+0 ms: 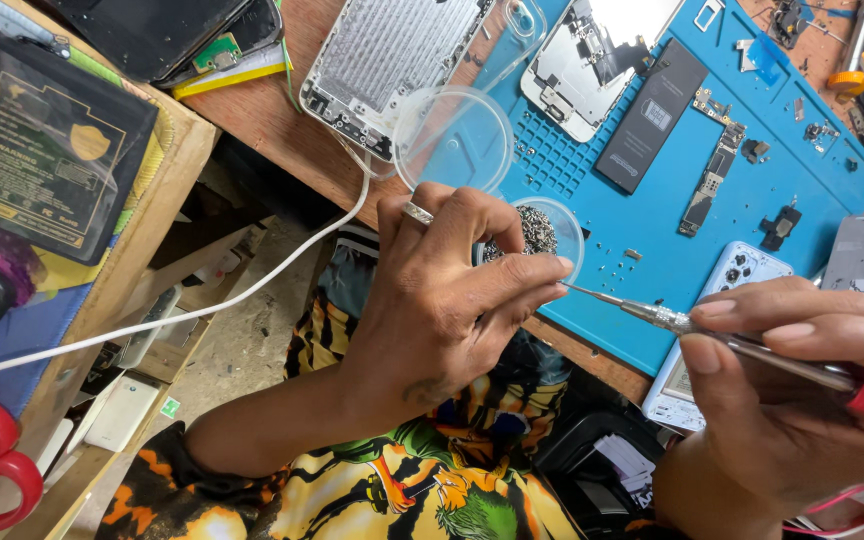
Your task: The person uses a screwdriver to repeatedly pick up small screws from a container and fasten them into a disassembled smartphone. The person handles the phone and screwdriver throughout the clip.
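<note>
Nearest me, my right hand (pixel 802 380) grips a slim screwdriver (pixel 722 335) (red-capped), its tip touching my left hand (pixel 452 290), whose fingers pinch closed just near of a small clear dish of screws (pixel 542 232) on the blue mat (pixel 752 200).

The 1 view came from a camera worn on the person's head, looking steeply down and close over both hands at the near edge of the blue silicone work mat (pixel 812 190). The frame sat tilted, so the brown wooden bench edge (pixel 282 130) ran diagonally, with the floor visible below it.
</note>
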